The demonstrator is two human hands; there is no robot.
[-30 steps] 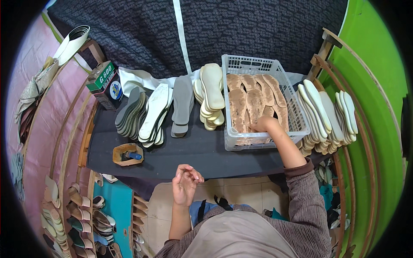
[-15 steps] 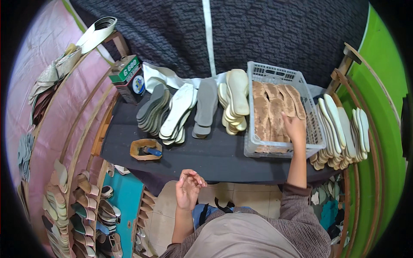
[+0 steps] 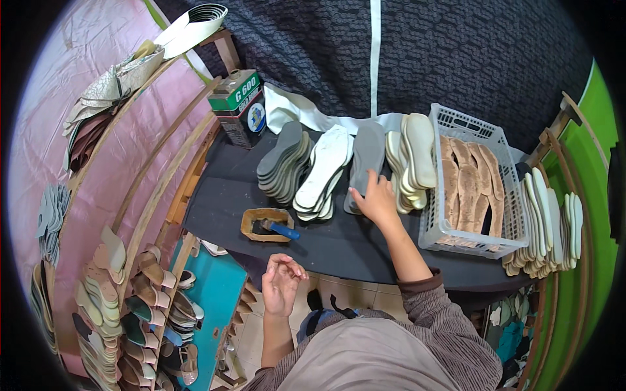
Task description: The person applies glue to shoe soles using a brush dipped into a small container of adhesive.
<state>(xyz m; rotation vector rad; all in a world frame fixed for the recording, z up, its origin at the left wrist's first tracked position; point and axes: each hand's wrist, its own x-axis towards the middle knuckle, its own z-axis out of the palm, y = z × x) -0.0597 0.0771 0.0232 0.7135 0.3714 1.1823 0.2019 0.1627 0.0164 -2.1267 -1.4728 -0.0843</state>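
My right hand [image 3: 377, 199] reaches to the stack of grey insoles [image 3: 370, 146], thumb and fingers spread apart at its near right side; it holds nothing I can see. Near the table's front edge my left hand [image 3: 282, 284] hangs with the palm turned up, fingers loosely bent and nothing in it. Left of the grey stack lie white insoles [image 3: 324, 166] and a fanned pile of dark grey insoles [image 3: 282, 163]. On its right are cream insoles [image 3: 418, 153]. A plastic crate [image 3: 450, 235] holds rows of brown mottled sole pieces [image 3: 468, 186].
A small tray [image 3: 253, 234] with a blue-handled brush [image 3: 282, 229] sits at the front left. Behind it stands a green and black can [image 3: 240, 111]. More cream insoles [image 3: 536, 221] lean right of the crate. Shoe racks [image 3: 140, 287] line the left side.
My right hand has moved left from the brown pieces in the crate to the grey insoles. A dark gap now shows among the brown pieces. The view has shifted left.
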